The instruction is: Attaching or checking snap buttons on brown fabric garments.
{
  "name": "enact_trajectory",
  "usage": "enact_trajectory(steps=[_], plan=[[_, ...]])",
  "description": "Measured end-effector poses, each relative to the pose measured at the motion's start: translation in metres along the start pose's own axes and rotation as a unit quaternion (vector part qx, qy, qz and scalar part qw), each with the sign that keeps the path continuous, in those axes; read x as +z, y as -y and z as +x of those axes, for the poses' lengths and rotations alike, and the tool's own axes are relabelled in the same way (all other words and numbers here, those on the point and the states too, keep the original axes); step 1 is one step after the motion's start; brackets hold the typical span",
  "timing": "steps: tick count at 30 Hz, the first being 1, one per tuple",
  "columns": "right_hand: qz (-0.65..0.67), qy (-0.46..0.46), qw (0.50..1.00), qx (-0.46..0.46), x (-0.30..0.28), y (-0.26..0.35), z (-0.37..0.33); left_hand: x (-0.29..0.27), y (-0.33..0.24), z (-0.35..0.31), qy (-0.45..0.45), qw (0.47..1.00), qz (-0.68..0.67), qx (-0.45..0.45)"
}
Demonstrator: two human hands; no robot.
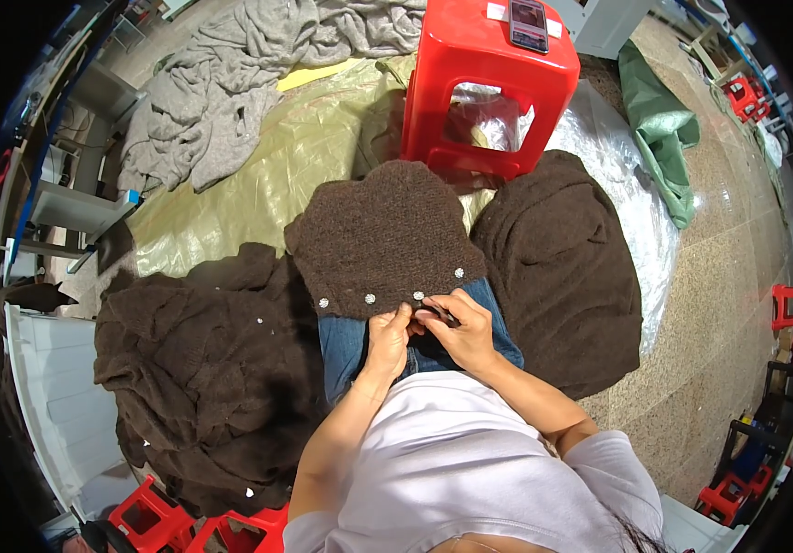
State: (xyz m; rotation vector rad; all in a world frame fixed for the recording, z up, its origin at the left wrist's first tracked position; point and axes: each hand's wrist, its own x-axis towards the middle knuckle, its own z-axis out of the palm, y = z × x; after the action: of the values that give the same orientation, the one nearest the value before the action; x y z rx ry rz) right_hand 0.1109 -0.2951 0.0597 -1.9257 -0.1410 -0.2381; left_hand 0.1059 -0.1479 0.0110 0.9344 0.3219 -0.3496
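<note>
A dark brown knitted garment lies spread over my lap, on blue jeans. Several round, sparkling silver-white buttons sit in a row along its near edge. My left hand is closed, with thumb and fingertips pinching that edge just below one of the buttons. Close beside it, my right hand bends its fingers in a pinch at the same stretch of edge, with its fingertips by the button. Whether a needle or thread is between the fingers is too small to make out.
Brown knitwear is heaped at left, and another brown pile stands close at right. Ahead is a red plastic stool with a phone on it. Grey knit cloth lies beyond an olive plastic sheet. Red stools stand lower left.
</note>
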Motion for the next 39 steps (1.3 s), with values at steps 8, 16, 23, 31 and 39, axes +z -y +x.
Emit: enact_trajectory(steps=[8,16,23,31,39], plan=[[-0.029,-0.006,0.998,-0.053,-0.001,-0.005,-0.010,0.020,-0.034,-0.033,-0.066,0.970,0.229,-0.057],[-0.044,-0.010,0.993,-0.105,0.002,-0.002,-0.005,0.023,-0.037,-0.020,-0.012,0.998,0.026,-0.052],[-0.043,0.011,0.993,-0.113,0.005,-0.006,-0.008,0.025,-0.031,-0.016,-0.049,0.998,0.015,-0.021],[0.095,0.144,0.970,0.168,-0.006,-0.005,-0.008,0.029,-0.029,-0.016,-0.098,0.969,0.183,0.132],[0.075,0.132,0.973,0.176,-0.003,-0.001,0.001,0.029,-0.030,-0.019,-0.092,0.965,0.207,0.132]])
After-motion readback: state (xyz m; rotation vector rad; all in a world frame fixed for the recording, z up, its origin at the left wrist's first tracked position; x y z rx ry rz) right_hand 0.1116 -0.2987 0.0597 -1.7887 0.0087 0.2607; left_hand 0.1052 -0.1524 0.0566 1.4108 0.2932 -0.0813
